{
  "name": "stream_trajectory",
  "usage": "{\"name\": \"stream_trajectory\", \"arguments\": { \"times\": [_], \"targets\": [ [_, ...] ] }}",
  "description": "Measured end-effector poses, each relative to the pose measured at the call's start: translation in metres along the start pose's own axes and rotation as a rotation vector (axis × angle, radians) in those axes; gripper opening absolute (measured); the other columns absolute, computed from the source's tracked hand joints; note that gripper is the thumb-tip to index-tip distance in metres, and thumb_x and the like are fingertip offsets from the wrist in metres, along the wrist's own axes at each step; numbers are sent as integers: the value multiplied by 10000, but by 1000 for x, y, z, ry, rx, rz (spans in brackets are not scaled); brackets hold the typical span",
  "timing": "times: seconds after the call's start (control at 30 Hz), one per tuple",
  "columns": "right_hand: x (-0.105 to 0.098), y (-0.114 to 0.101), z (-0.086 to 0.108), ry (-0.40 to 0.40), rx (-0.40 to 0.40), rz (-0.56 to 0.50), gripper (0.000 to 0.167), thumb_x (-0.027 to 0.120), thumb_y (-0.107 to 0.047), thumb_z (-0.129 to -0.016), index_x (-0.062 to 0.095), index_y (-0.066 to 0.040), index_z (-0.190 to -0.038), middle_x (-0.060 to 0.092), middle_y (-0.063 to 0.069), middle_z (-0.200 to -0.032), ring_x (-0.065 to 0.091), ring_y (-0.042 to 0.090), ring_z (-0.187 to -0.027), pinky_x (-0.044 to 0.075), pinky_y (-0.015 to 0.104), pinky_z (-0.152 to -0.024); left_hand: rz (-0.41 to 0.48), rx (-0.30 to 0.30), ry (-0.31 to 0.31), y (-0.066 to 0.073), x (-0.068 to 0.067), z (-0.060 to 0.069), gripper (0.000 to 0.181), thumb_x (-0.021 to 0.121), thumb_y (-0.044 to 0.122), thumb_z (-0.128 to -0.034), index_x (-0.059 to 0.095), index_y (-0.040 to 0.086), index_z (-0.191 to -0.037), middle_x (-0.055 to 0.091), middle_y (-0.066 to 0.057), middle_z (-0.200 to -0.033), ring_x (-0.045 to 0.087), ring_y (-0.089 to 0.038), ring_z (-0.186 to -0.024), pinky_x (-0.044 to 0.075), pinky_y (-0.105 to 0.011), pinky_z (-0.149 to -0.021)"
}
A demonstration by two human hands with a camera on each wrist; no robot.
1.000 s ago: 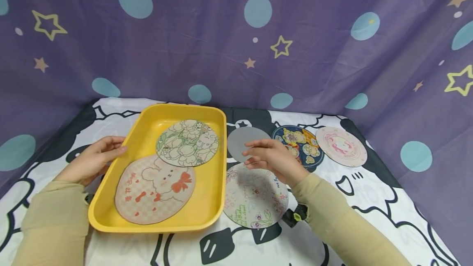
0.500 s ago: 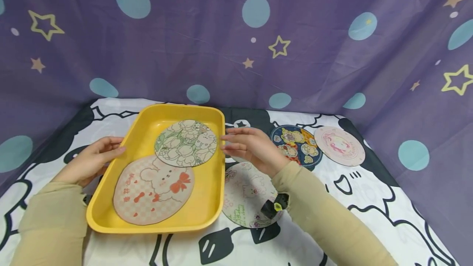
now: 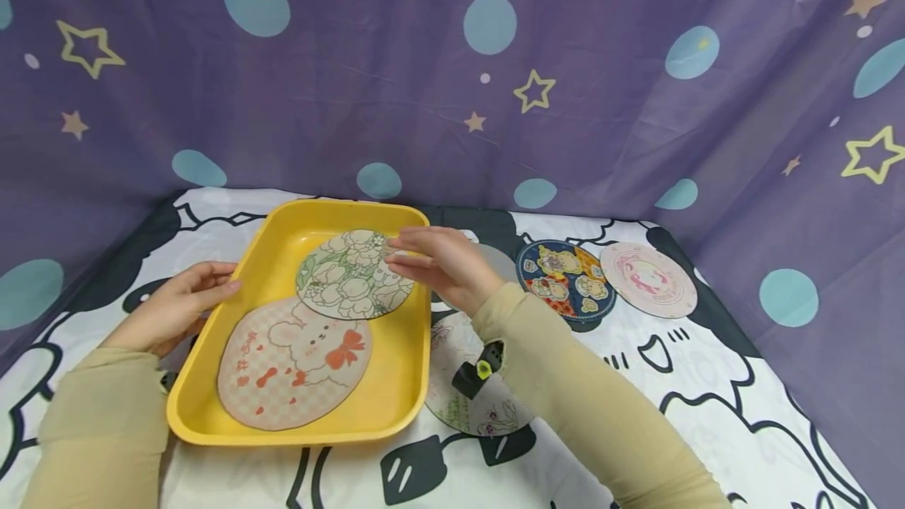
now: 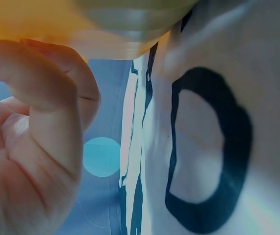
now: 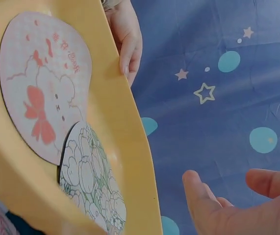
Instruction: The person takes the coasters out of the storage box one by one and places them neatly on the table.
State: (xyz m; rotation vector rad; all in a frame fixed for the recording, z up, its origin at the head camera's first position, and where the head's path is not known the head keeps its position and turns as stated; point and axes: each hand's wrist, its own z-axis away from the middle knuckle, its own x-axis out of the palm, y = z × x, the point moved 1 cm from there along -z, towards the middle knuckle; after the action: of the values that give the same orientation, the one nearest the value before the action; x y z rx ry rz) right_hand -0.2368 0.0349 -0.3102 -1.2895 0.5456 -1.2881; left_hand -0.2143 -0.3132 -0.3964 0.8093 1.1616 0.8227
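Note:
My left hand [image 3: 177, 306] grips the left rim of a yellow tray [image 3: 392, 383], thumb on top and fingers under the edge; the left wrist view shows its curled fingers [image 4: 56, 98] against the tray's underside. Inside the tray lie a pink bear disc [image 3: 283, 383] and, partly over it, a green floral disc [image 3: 346, 281]. Above the tray's right side, near the floral disc, hovers my right hand [image 3: 448, 265] with nothing in it. In the right wrist view its thumb and fingers [image 5: 198, 196] are apart.
Right of the tray, a white doodle disc [image 3: 452, 383] and a grey disc [image 3: 498, 259] lie partly behind my right arm. Farther right are a dark blue cartoon disc [image 3: 566, 281] and a pink disc [image 3: 650, 280]. A purple curtain [image 3: 601, 140] stands behind the patterned cloth.
My right hand has moved left from above the grey disc to over the tray's right side, near the floral disc. My left hand has kept its grip on the rim.

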Motion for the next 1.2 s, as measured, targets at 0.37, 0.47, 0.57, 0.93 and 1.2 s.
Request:
{"name": "stream_trajectory", "arguments": {
  "times": [0.37,0.47,0.57,0.93,1.2],
  "targets": [
    [17,7,-20,138,30,-33,409,596,-101,-970,536,-15,-1366,446,168,-1483,527,349,-1317,492,379,-1040,8,0,1,-1,1,0,757,455,436,-1039,161,-75,-1515,384,-256,-1403,574,26,-922,577,-293,-792],
    [22,11,-24,167,32,-56,505,604,-82,-950,461,-27,-1432,408,193,-1517,475,368,-1353,462,396,-1075,8,6,-1,-1,1,0,750,456,434,-1039,168,-71,-1513,393,-247,-1393,575,24,-924,574,-289,-790],
    [26,14,-29,191,28,-81,562,606,-70,-935,416,-29,-1463,361,201,-1549,418,392,-1380,422,422,-1112,8,12,-3,-1,1,1,743,456,431,-1040,172,-70,-1511,399,-240,-1387,576,23,-926,573,-288,-790],
    [34,24,-36,311,49,-36,567,646,-105,-910,460,-61,-1444,308,145,-1574,318,374,-1430,333,429,-1173,0,3,-3,1,0,2,749,455,442,-1037,174,-64,-1512,384,-244,-1415,568,24,-940,567,-280,-803],
    [34,29,-46,327,34,-24,676,606,-95,-915,306,-41,-1519,278,106,-1585,364,287,-1384,320,403,-1162,10,12,-3,1,1,2,742,457,420,-1042,168,-76,-1512,385,-250,-1405,572,37,-927,573,-278,-791]
  ]
}}
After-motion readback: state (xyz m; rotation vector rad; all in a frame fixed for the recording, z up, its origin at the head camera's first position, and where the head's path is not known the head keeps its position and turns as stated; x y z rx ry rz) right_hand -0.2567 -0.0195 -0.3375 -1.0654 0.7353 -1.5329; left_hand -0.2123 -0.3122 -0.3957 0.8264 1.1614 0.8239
